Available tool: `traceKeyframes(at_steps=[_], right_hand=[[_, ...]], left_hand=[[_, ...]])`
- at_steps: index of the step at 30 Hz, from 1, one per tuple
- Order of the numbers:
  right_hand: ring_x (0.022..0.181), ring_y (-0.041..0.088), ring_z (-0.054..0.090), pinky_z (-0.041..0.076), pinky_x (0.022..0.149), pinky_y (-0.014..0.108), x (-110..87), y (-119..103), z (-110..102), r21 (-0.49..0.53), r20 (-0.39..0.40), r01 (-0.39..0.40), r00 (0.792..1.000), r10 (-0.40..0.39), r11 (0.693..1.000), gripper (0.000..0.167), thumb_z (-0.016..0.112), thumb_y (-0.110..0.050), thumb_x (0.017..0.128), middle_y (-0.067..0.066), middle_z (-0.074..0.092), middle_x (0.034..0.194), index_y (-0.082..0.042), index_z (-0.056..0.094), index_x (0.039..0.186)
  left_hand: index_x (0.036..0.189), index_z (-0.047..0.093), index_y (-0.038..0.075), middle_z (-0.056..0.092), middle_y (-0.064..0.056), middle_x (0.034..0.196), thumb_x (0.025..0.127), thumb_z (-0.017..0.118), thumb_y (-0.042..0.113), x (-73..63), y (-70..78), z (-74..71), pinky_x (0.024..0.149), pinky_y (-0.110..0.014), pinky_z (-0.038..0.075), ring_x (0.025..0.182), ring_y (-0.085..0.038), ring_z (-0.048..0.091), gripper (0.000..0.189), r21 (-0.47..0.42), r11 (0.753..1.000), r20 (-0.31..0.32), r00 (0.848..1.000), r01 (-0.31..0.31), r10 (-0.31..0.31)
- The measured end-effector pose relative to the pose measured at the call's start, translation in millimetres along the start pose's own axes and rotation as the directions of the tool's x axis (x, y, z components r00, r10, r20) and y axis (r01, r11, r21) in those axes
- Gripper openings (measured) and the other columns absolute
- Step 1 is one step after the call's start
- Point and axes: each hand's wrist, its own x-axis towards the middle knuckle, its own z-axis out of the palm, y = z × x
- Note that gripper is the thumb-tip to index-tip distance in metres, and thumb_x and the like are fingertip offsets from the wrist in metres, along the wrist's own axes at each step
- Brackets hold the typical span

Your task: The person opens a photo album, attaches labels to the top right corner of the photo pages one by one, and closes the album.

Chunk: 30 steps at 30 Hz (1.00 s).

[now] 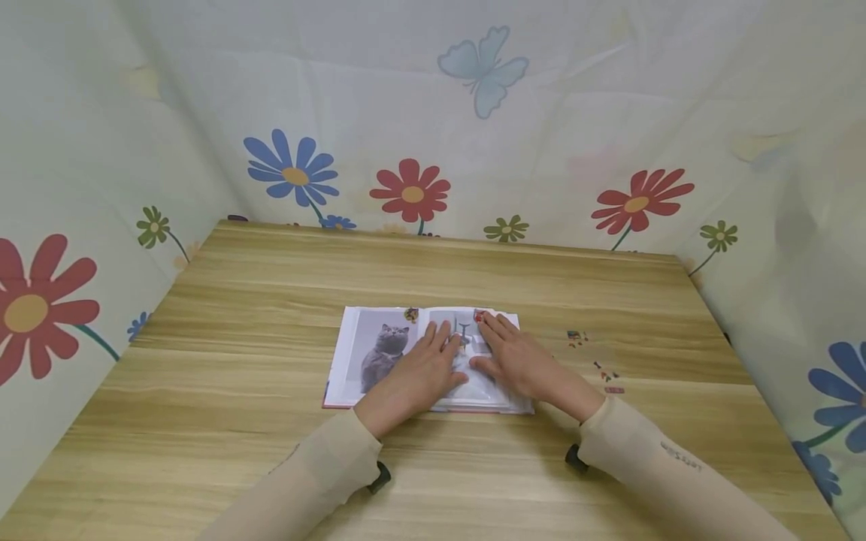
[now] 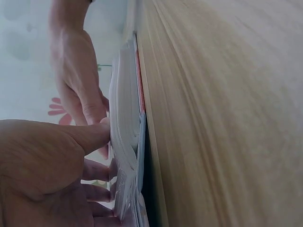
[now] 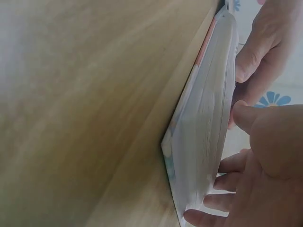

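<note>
An open photo album (image 1: 341, 368) lies on the wooden table, a grey cat picture (image 1: 384, 355) on its left page. Both hands rest flat on the right page, which bears a picture partly hidden under the fingers. My left hand (image 1: 421, 372) lies near the spine with its fingers straight; in the left wrist view its fingertips touch the page's surface. My right hand (image 1: 524, 364) presses toward the page's outer side, its fingers extended. Small stickers sit at the tops of the pages, a round one (image 1: 411, 315) on the left and a red one (image 1: 479, 315) by the right fingertips.
To the right of the album, a clear sheet with several small colourful stickers (image 1: 573, 335) lies on the table (image 1: 271, 278). A curtain (image 1: 352, 83) printed with flowers and a butterfly hangs behind and at both sides.
</note>
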Motion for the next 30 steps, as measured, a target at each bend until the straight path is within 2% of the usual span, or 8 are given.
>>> traceKeyframes(at_steps=[4, 10, 22, 30], right_hand=[[0.153, 0.045, 0.021, 0.029, 0.116, 0.067, 2.1, 0.9, -0.6, -0.008, 0.02, -0.046, 0.999, 0.046, 0.999, 0.077, 0.054, -0.045, 0.107, 0.022, 0.021, 0.168, 0.003, 0.028, 0.16], [0.154, 0.043, 0.018, 0.025, 0.117, 0.068, 8.1, 2.8, -4.9, -0.053, 0.084, -0.107, 0.99, 0.111, 0.993, 0.079, 0.05, -0.05, 0.107, 0.018, 0.017, 0.17, -0.001, 0.024, 0.163], [0.153, 0.041, 0.023, 0.027, 0.115, 0.07, 23.1, 6.6, -13.4, -0.145, 0.138, -0.11, 0.982, 0.131, 0.983, 0.081, 0.043, -0.061, 0.105, 0.014, 0.022, 0.17, -0.008, 0.025, 0.164], [0.151, 0.039, 0.03, 0.034, 0.112, 0.069, 31.3, 11.3, -15.7, -0.133, 0.132, -0.109, 0.983, 0.126, 0.985, 0.081, 0.047, -0.061, 0.104, 0.016, 0.028, 0.167, -0.006, 0.03, 0.162]], left_hand=[[0.152, 0.043, -0.007, 0.029, -0.032, 0.161, 0.105, 0.06, 0.039, 0.7, -0.1, 0.2, 0.123, -0.049, 0.025, 0.15, -0.049, 0.024, 0.068, -0.003, 1.0, -0.001, 1.0, 0.005, -0.005], [0.153, 0.042, -0.007, 0.028, -0.031, 0.162, 0.105, 0.06, 0.039, 1.6, -0.5, 1.2, 0.124, -0.048, 0.025, 0.151, -0.048, 0.024, 0.068, 0.001, 1.0, 0.01, 1.0, 0.007, -0.007], [0.155, 0.04, -0.005, 0.026, -0.029, 0.164, 0.106, 0.058, 0.04, 0.9, -0.2, -3.0, 0.124, -0.048, 0.024, 0.152, -0.047, 0.022, 0.069, 0.012, 0.999, 0.039, 0.999, 0.029, -0.03], [0.155, 0.039, -0.005, 0.026, -0.028, 0.164, 0.106, 0.058, 0.041, 1.9, 1.4, -2.5, 0.124, -0.047, 0.024, 0.152, -0.047, 0.022, 0.07, 0.026, 0.999, 0.046, 0.998, 0.03, -0.031]])
